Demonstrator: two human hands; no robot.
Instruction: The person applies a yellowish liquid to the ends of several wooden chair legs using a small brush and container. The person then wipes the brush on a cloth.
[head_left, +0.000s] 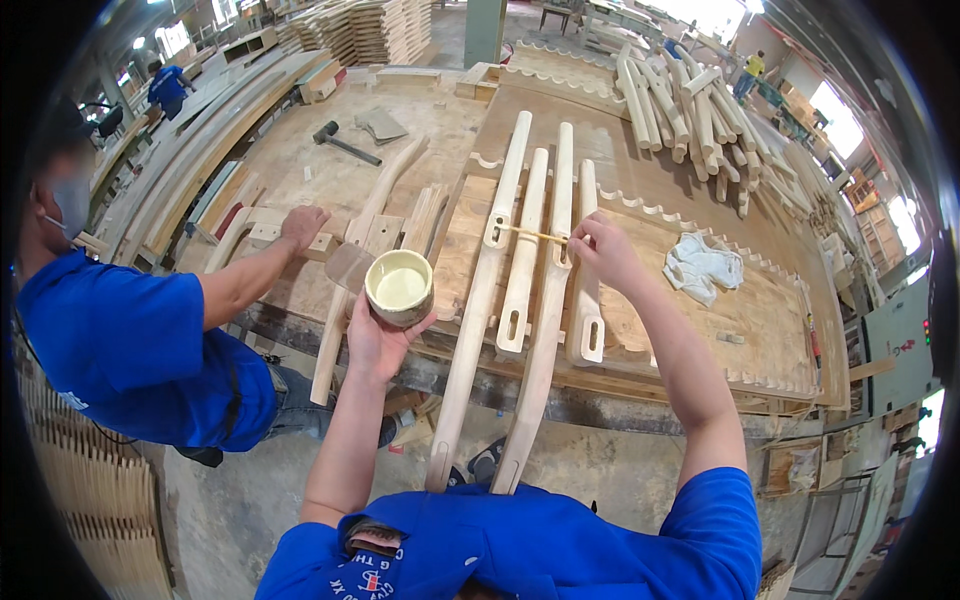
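The left hand (385,342) grips a cup (408,312) of cream liquid (400,283) while the right hand (606,250) pinches a thin stick (535,235) at one cut slot (494,233), the wooden posts (478,310) unjoined.

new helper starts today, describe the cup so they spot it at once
Find the big wooden workbench, then the two long pale rails jutting over its near edge. Just left of them, the wearer's left hand holds the cup. It is round and open-topped with pale yellow contents, unlike the long wooden pieces around it.
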